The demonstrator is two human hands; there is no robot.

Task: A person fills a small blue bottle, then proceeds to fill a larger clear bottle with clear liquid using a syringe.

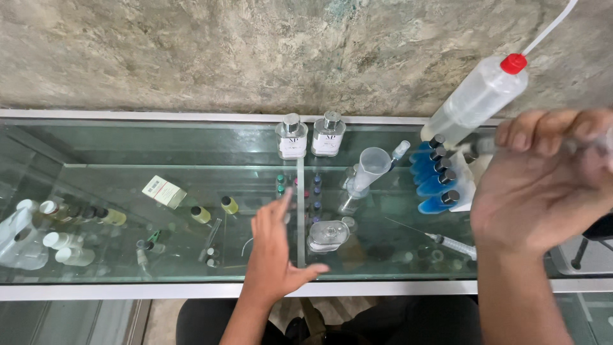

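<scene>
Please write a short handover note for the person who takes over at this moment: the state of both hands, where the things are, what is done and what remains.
Left hand: open, empty, flat above the glass counter top.
Right hand: raised and blurred, closed on a thin clear syringe-like tool; I cannot tell more.
Clear squeeze bottle with red cap and tube: beside the right hand.
Blue vials with black caps: in a row in a white holder.
Lying loose on the glass: a syringe.
Done or left: not visible.

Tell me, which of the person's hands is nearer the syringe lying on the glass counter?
The right hand. It hangs blurred just above and right of the syringe. The left hand is open over the middle of the glass counter, well to the syringe's left.
</scene>
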